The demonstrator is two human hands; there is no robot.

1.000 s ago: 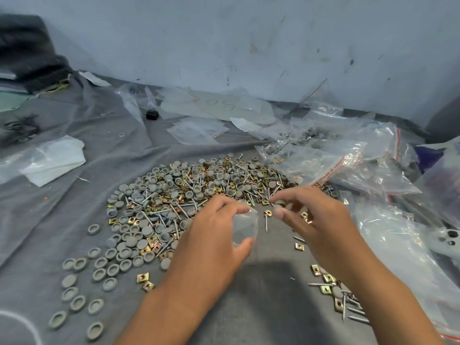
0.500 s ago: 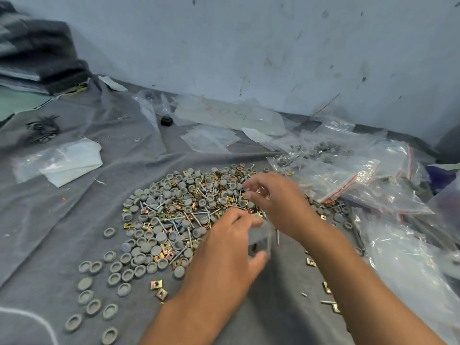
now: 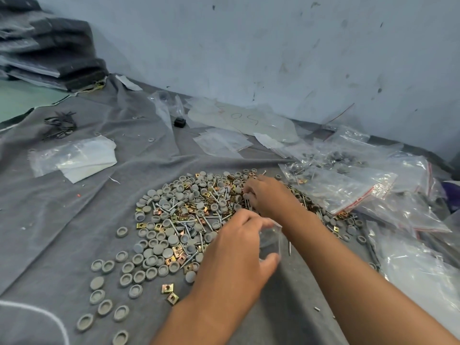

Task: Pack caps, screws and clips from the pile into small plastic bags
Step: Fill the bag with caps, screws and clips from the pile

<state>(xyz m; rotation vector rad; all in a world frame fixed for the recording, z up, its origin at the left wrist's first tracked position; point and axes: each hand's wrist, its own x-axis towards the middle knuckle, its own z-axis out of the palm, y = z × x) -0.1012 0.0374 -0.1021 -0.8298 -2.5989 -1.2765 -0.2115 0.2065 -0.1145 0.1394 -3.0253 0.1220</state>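
A pile of grey round caps, silver screws and brass clips (image 3: 189,215) lies on a grey cloth (image 3: 74,220). My left hand (image 3: 236,255) holds a small clear plastic bag (image 3: 270,241) between thumb and fingers, just right of the pile's near edge. My right hand (image 3: 268,195) rests on the far right part of the pile, fingers curled down among the caps and screws; what the fingertips pinch is hidden. Loose caps (image 3: 107,295) are scattered toward the near left.
Filled zip bags with red strips (image 3: 348,192) heap up at the right. Empty clear bags (image 3: 74,158) lie at the left and more empty bags (image 3: 221,143) behind the pile. A wall (image 3: 249,58) stands behind, with folded dark fabric (image 3: 49,51) at the far left.
My right hand has moved from beside the bag's mouth away into the far part of the pile. My left hand keeps holding the small bag in about the same place.
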